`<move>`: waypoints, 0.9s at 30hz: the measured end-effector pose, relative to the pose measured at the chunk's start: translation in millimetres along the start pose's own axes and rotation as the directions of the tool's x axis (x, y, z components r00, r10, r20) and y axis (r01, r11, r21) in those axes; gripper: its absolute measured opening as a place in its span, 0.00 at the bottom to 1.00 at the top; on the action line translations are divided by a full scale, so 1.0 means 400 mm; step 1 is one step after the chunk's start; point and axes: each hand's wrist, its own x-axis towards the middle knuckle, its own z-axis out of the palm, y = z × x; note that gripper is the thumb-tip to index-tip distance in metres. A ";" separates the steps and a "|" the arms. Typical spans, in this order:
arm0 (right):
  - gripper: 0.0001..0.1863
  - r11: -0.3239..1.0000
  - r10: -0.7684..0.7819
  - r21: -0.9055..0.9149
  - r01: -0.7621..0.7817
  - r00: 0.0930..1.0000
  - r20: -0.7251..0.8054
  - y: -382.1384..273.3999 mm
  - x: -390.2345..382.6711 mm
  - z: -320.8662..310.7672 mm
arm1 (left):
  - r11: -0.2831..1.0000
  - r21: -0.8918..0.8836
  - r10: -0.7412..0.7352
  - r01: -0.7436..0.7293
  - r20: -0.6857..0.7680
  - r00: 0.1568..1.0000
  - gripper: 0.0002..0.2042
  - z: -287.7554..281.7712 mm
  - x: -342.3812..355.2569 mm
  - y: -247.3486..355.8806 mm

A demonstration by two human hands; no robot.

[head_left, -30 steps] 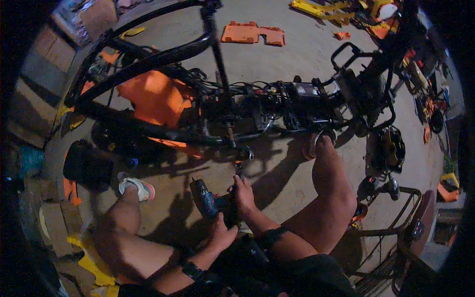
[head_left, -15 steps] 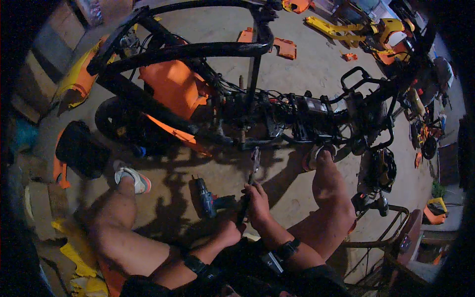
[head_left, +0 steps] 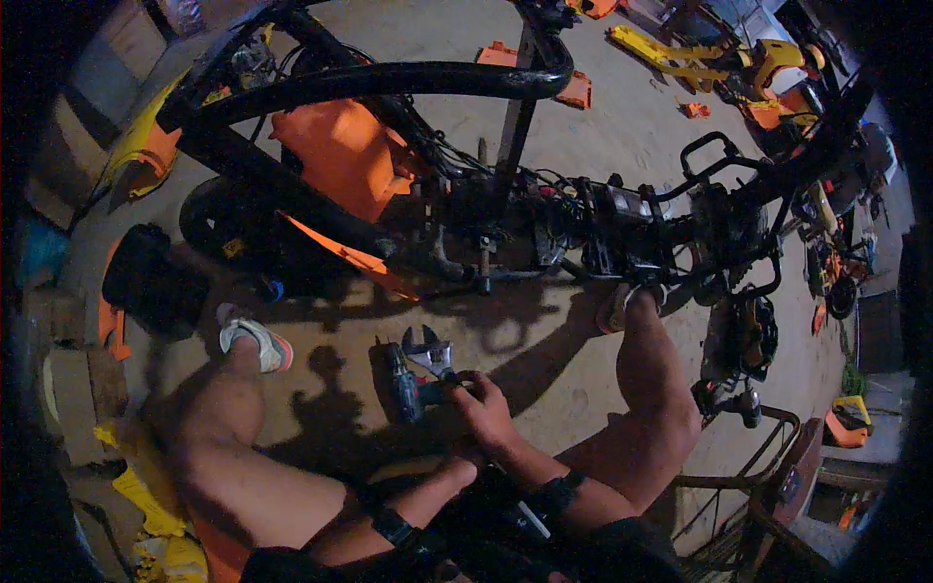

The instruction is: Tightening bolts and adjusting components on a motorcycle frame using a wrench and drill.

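My right hand (head_left: 481, 413) is closed on an adjustable wrench (head_left: 428, 355), its metal jaws at upper left, over the upper part of a blue-green cordless drill (head_left: 403, 389) lying on the floor. My left hand (head_left: 462, 466) is low and close behind the right one, its fingers lost in shadow. In front of me is a black tubular vehicle frame (head_left: 369, 78) with cables, a large orange panel (head_left: 330, 151) and an upright bolt-like fitting (head_left: 484, 257) on its lower rail.
My feet rest either side on the floor (head_left: 525, 428). A black piece (head_left: 155, 282) lies at left, yellow plastic parts (head_left: 146, 496) lower left. At right are more dark parts (head_left: 758, 340) and a rusty metal rack (head_left: 739, 481). Orange and yellow panels (head_left: 661, 53) lie beyond the frame.
My left hand has let go of the drill and moved lower. The wrench in my right hand has swung from upright to tilting left, away from the frame fitting, over the drill.
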 end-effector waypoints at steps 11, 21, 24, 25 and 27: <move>0.27 0.998 0.051 -0.030 -0.057 0.985 -0.165 0.022 0.018 -0.020 | 1.000 -0.008 -0.013 0.014 0.080 0.997 0.22 0.008 -0.008 -0.007; 0.24 0.997 0.074 -0.016 -0.077 0.986 -0.149 -0.001 0.011 -0.025 | 0.999 -0.043 -0.004 0.008 0.085 0.996 0.22 0.011 -0.009 -0.019; 0.24 0.997 0.075 -0.007 -0.077 0.984 -0.160 -0.014 0.007 -0.030 | 0.995 -0.099 0.040 -0.032 0.077 0.996 0.22 0.011 -0.016 -0.017; 0.24 0.997 0.076 -0.009 -0.078 0.983 -0.168 -0.014 0.007 -0.029 | 0.996 -0.085 0.020 -0.013 0.082 0.996 0.22 0.006 -0.016 -0.012; 0.23 0.996 0.080 -0.016 -0.085 0.977 -0.200 -0.004 0.012 -0.028 | 0.997 0.029 -0.081 0.078 0.118 0.990 0.22 -0.005 -0.020 0.021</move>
